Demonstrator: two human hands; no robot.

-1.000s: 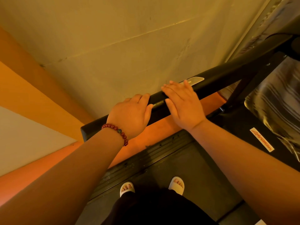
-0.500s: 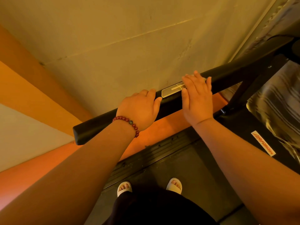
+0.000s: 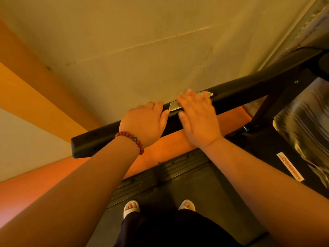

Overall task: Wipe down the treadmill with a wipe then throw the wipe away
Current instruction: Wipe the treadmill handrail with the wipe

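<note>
Black handrail [image 3: 249, 90] of the treadmill runs from lower left up to upper right. The left hand [image 3: 144, 122] sits on the rail's lower stretch, fingers [image 3: 156, 106] curled over its top, gripping it. Just up the rail from it, the right hand [image 3: 201, 122] lies flat across the bar with its fingers straight and together, covering most of a silver plate [image 3: 173, 106] set into the rail. No wipe shows. It may be under the right palm, but I cannot tell. The longest uncovered stretch of rail lies beyond the right hand, so that hand is nearer, and the stroke should follow the rail's length.
</note>
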